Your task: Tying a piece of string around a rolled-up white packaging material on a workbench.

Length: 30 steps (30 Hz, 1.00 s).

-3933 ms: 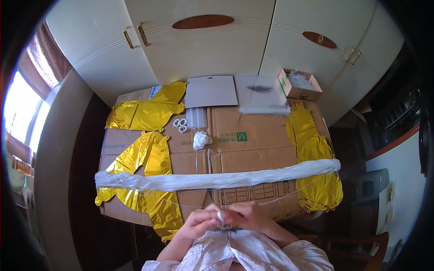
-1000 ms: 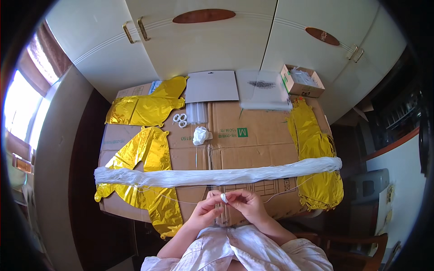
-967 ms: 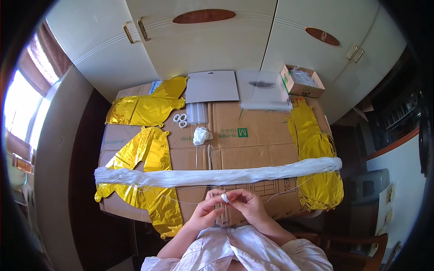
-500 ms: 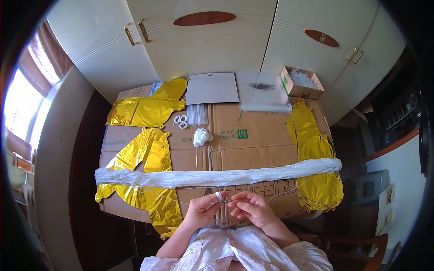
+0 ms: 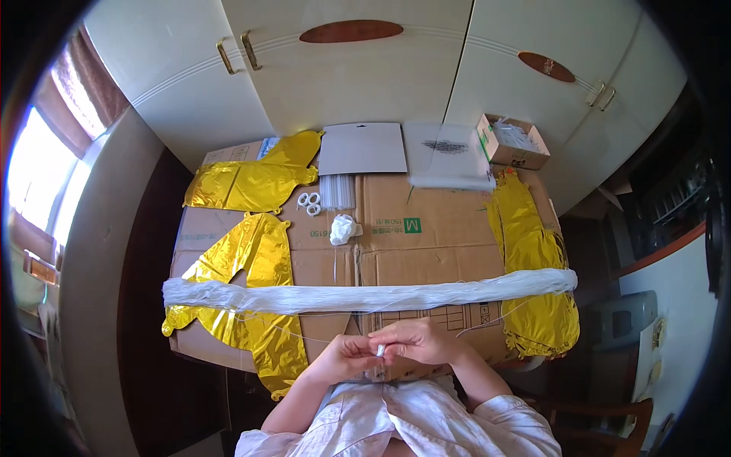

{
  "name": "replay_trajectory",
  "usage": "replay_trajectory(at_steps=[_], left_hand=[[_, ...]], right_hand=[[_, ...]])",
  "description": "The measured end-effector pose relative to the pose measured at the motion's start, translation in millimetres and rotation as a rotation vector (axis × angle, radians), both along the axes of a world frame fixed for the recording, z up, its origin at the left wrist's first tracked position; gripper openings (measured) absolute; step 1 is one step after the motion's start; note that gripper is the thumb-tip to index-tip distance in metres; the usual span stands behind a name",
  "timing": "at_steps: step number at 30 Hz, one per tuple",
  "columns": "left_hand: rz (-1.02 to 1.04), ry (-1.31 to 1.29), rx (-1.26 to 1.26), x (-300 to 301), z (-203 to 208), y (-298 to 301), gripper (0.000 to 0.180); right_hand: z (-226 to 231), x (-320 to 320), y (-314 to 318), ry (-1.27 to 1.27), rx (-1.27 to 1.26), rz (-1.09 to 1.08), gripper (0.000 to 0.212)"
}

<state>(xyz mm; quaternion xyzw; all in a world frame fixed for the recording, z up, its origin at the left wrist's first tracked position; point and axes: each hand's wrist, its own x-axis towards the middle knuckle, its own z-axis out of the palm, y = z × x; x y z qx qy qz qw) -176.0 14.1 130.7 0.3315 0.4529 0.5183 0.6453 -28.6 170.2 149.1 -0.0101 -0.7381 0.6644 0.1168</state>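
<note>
Near the table's front edge, my left hand (image 5: 343, 359) is closed, pinching a small white coil (image 5: 380, 350) at its fingertips. My right hand (image 5: 420, 341) meets it with fingers pressed together over the coil and the thin white thread; the exact grip is partly hidden. A strand of thread (image 5: 312, 337) runs from the left toward my hands, and another strand shows beyond my right hand. Just past my hands, a long skein of white thread (image 5: 365, 298) lies across the table.
Gold foil balloons (image 5: 251, 186) lie flat at left, with a stack of gold foil (image 5: 533, 251) at right. Beyond the skein are small white rings (image 5: 313, 209), a crumpled white wad (image 5: 344, 229), clear tubes (image 5: 337, 192), a grey-white sheet (image 5: 362, 149) and an open box (image 5: 525, 145).
My right hand has moved left and closed in against my left hand. The white coil has turned down and now sits between the fingertips of both hands. The view has shifted slightly.
</note>
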Motion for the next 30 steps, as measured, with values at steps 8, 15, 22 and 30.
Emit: replay_trajectory(at_steps=[8,15,22,30], left_hand=[[-0.057,-0.165,-0.048,-2.6,-5.2,1.2,0.026],[-0.052,-0.237,-0.071,-0.4,-7.1,3.6,0.026],[-0.100,-0.216,-0.094,3.1,-4.3,3.6,0.024],[-0.017,-0.275,-0.111,3.6,-9.0,4.2,0.021]], right_hand=[[-8.0,0.9,1.5,-0.043,0.040,-0.062,0.017],[-23.0,4.7,0.4,-0.158,-0.423,0.013,0.017],[-23.7,8.5,7.5,-0.236,-0.350,0.162,0.020],[-24.2,8.7,0.9,-0.141,-0.379,0.028,0.018]])
